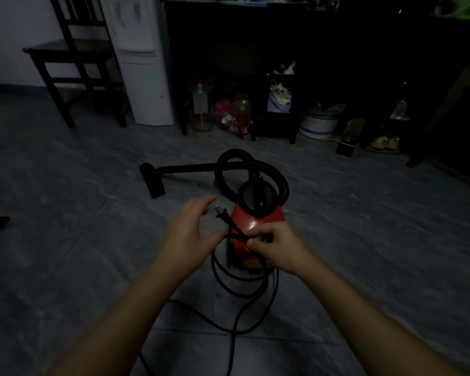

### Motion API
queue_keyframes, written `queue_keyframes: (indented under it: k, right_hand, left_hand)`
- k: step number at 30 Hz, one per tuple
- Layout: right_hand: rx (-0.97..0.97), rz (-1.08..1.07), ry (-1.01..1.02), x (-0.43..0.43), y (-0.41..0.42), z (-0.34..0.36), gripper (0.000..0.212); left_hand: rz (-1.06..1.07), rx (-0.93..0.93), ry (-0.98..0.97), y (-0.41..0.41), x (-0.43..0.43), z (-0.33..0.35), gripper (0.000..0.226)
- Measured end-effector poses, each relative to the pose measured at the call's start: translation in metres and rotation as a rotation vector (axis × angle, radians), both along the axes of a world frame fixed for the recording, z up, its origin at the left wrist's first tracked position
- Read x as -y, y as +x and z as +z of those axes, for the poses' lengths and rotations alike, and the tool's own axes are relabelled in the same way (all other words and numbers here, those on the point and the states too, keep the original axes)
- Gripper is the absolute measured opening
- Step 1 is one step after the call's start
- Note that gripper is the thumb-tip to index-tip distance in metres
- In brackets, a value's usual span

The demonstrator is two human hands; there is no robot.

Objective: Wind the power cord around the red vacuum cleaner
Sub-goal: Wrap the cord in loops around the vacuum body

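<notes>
The red vacuum cleaner stands on the grey floor in the middle, its black hose looped behind it and the wand with floor nozzle lying to the left. My right hand pinches the black power cord just behind its plug, in front of the vacuum. My left hand hovers beside the plug with fingers spread and relaxed, holding nothing. The rest of the cord hangs in loose loops below my hands and trails across the floor toward me.
A dark wooden chair and a white water dispenser stand at the back left. A dark cabinet spans the back, with jars, bags and a white bucket on the floor beneath it.
</notes>
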State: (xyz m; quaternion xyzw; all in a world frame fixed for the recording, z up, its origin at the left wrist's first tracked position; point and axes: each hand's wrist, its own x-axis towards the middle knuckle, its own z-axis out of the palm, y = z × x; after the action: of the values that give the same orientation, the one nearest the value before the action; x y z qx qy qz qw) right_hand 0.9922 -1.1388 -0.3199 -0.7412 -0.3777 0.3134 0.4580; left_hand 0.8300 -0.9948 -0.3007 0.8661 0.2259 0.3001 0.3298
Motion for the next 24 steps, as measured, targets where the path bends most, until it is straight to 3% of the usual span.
queue_keyframes:
  k: [4,8,12,18,24]
  right_hand:
    - [0.035,0.091,-0.047,0.002,-0.003,0.003,0.02]
    - [-0.011,0.122,-0.04,0.004,-0.005,0.009,0.027]
    - [-0.04,0.118,-0.023,0.005,-0.008,0.016,0.022]
    - [-0.106,0.136,-0.017,0.004,-0.013,0.02,0.016]
    - [-0.118,0.027,0.065,0.006,-0.004,0.017,0.017]
  left_hand:
    - [-0.148,-0.129,0.424,-0.004,0.0,0.005,0.04]
    - [-0.18,-0.252,0.502,-0.007,0.003,0.004,0.035]
    - [-0.159,-0.257,0.584,-0.005,0.005,0.008,0.028]
    - [-0.144,-0.277,0.424,-0.006,0.012,0.002,0.024]
    - [0.03,-0.236,0.015,-0.007,-0.001,0.008,0.01]
